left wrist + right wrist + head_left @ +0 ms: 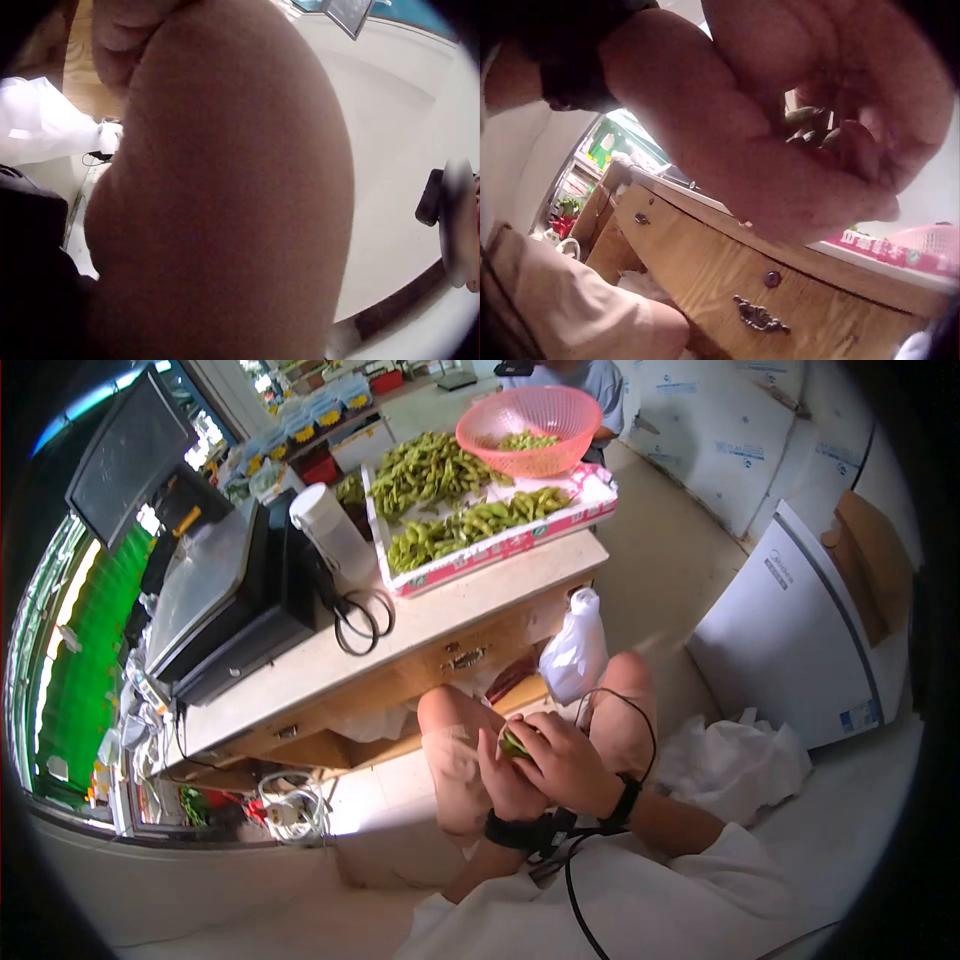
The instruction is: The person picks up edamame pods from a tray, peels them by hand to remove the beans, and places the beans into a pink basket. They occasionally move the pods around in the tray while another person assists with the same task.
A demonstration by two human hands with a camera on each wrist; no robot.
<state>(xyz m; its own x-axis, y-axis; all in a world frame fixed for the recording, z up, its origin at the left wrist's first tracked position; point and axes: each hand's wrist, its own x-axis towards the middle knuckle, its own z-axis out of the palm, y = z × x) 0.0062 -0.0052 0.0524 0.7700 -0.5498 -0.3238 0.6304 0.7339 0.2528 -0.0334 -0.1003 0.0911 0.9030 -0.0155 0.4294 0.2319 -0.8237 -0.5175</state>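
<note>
Both hands are together over the lap in the head view, with green soybean pods (515, 744) between them. The left hand (508, 785) cups the pods from the left, thumb up. From the right, the right hand (572, 762) lies over them, its fingers bent round the pods. In the right wrist view, several pods (804, 118) show in the gap between the hands, partly hidden by fingers. The left wrist view is mostly filled by the left hand (225, 187), and no pods show there.
A shallow box (480, 555) of soybean pods stands on the counter (440, 622), with a pink basket (530, 422) of shelled beans at its back corner. A white bag (577, 650) hangs at the counter's end. Left are a scale (205, 595) and bottle (330, 530); a person (590, 390) sits beyond.
</note>
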